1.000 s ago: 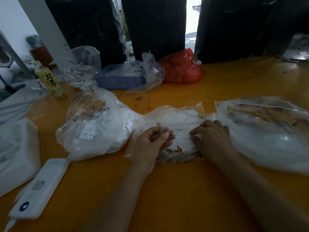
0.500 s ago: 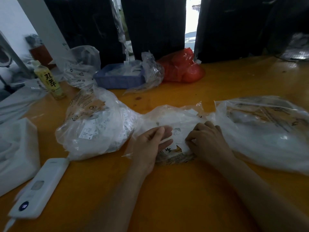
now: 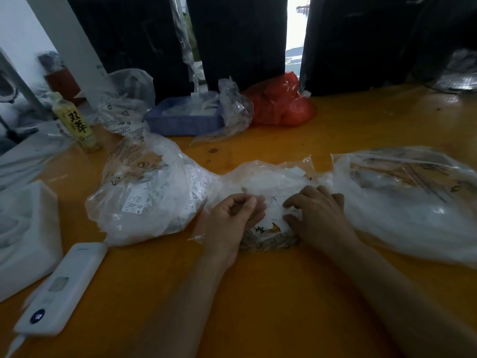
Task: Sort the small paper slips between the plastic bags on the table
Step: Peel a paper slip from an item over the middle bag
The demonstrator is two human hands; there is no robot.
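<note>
Three clear plastic bags lie in a row on the orange table [image 3: 258,293]: a full left bag [image 3: 144,195] of printed white slips, a flat middle bag [image 3: 271,174] and a wide right bag [image 3: 413,200]. A loose heap of small paper slips [image 3: 275,211] sits on the middle bag. My left hand [image 3: 232,220] is at the heap's left edge, fingers curled toward the thumb around a slip, though blur hides the grip. My right hand [image 3: 318,215] is on the heap's right side, with curled fingertips and thumb pinching slips.
A white handheld device [image 3: 62,288] lies at the front left beside a white foam block [image 3: 23,236]. Behind stand a drink bottle [image 3: 77,125], another clear bag [image 3: 124,104], a blue tray [image 3: 183,120] and a red bag [image 3: 281,104].
My left hand's fingers straightened over the heap half a second ago and have curled again. My right hand has slid a little left and toward me on the slips.
</note>
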